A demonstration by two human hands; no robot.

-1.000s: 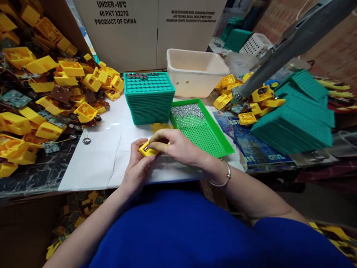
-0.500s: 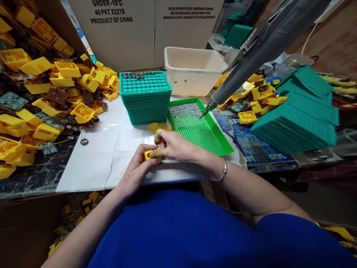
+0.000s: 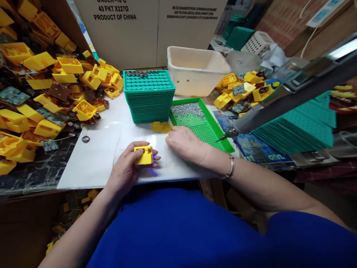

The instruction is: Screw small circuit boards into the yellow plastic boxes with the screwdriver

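Note:
My left hand (image 3: pixel 124 165) grips a small yellow plastic housing (image 3: pixel 145 158), its thumb across the face and a dark part showing in a recess. To the right, my right hand (image 3: pixel 184 144) is closed with its fingers curled under, low over the white work surface. Its fingertips are hidden, so what they hold, if anything, cannot be seen. Just beyond it lie thin yellow plastic pieces (image 3: pixel 161 127). Beside that hand is a green perforated tray (image 3: pixel 213 128) with many small silver screws (image 3: pixel 187 109) at its far end. A screwdriver (image 3: pixel 230 133) hangs at an angle over the tray's near right corner.
A stack of teal trays (image 3: pixel 150 106) with small round parts on top stands behind my hands. A translucent bin (image 3: pixel 198 74) and a carton (image 3: pixel 128 41) are at the back. Yellow housings (image 3: pixel 47 93) pile up on the left; more teal trays (image 3: pixel 301 126) lie right.
My right hand has left the yellow housing and moved right. My left hand has shifted slightly left, turning the housing's face up. The screwdriver has swung right and down in view.

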